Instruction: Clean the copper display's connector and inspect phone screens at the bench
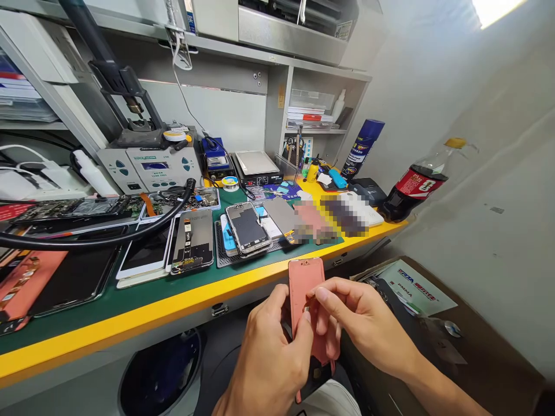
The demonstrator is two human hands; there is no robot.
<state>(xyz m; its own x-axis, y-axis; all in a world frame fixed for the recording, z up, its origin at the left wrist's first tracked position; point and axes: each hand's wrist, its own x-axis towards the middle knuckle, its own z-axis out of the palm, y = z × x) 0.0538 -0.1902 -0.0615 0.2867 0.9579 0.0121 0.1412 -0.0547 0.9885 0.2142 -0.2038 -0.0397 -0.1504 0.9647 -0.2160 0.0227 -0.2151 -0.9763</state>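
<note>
My left hand (275, 346) grips a pink phone panel (303, 277) by its sides, tilted upright in front of me beyond the bench edge. The panel has a small round hole near its top and a dark lower end. Against the panel's middle, my right hand (362, 318) has thumb and index finger pinched together. A small dark strip with a shiny end, perhaps a flex cable, shows between the two thumbs. My fingers partly cover it, and the panel's lower part is largely hidden.
A green-matted bench (165, 294) with a yellow edge holds several phone screens (247, 228), a soldering station (151, 167), a black hose (108, 240) and a hot plate (258, 170). A cola bottle (416, 185) leans at the right end. A cardboard box (477, 329) stands lower right.
</note>
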